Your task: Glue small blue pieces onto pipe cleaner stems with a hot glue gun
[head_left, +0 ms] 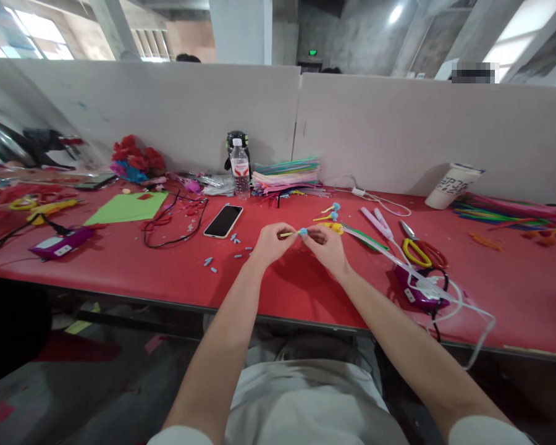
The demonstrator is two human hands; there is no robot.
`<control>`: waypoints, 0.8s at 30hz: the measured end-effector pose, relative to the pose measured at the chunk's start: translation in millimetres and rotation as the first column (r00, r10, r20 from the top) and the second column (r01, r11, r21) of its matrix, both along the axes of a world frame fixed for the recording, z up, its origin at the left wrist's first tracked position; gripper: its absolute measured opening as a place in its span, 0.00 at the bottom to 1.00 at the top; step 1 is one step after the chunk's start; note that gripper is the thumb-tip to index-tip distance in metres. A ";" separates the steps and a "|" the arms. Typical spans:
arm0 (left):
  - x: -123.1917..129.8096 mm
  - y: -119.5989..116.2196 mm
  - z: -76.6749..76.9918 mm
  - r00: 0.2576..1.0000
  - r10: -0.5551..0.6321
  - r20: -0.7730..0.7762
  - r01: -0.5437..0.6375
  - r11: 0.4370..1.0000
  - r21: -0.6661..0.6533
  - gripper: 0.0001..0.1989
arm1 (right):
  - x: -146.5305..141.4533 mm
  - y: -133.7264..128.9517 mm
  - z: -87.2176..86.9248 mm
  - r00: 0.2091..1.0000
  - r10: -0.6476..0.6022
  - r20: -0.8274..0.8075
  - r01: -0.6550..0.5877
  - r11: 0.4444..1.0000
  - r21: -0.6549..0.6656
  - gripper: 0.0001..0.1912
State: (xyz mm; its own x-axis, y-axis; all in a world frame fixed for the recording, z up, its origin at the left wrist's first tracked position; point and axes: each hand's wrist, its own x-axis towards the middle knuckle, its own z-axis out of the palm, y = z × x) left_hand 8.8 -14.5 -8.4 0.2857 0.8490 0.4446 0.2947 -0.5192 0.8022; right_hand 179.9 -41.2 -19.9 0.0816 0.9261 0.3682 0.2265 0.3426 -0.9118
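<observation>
My left hand (272, 243) is closed in a pinch on a thin yellow stem (285, 235), over the red table in front of me. At the stem's right end sits a small light-blue fuzzy tuft (303, 232), gripped by the fingertips of my right hand (327, 247). The two hands nearly meet there. Just beyond my right hand lie similar pieces with a blue head (336, 207) and a yellow stem (323, 217). Short blue bits (208, 261) are scattered to the left of my left hand. Part of the tuft is hidden by my fingers.
A phone (223, 221) lies to the left, a water bottle (240, 170) behind it. Pipe cleaners (287, 173) are piled against the partition. Rightward are a pink flat-iron-like tool (379, 224), scissors (417, 247), a purple power strip (417, 290) with white cable, and a tilted cup (451, 185).
</observation>
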 end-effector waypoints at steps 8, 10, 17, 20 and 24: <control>1.8 -2.0 1.9 1.000 -0.014 0.007 0.014 1.000 -0.010 0.09 | 1.8 0.8 -0.6 0.999 -0.023 0.043 0.023 1.000 0.004 0.17; 2.1 -1.6 1.4 1.000 -0.023 0.009 0.023 1.000 -0.012 0.10 | 2.1 0.7 -0.4 0.998 -0.028 0.055 0.027 1.000 0.008 0.17; 3.3 -1.4 0.3 0.999 -0.044 0.015 0.044 0.999 -0.002 0.10 | 2.9 2.9 -3.6 0.997 -0.037 0.062 0.037 0.999 0.000 0.16; 3.0 -1.6 1.0 0.999 -0.035 0.013 0.035 0.999 0.007 0.10 | 3.1 2.8 -3.4 0.999 -0.020 0.045 0.020 1.000 -0.001 0.16; 1.8 -1.9 2.8 1.000 0.001 -0.009 0.000 1.000 0.029 0.10 | 3.4 1.6 -0.8 0.999 0.039 -0.031 -0.039 0.999 0.000 0.15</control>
State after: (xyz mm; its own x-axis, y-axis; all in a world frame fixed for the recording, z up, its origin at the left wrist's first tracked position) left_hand 10.6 -16.4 -5.6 0.2895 0.8359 0.4664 0.3025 -0.5422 0.7839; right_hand 183.3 -39.6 -20.8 0.0571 0.9289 0.3659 0.1843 0.3504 -0.9183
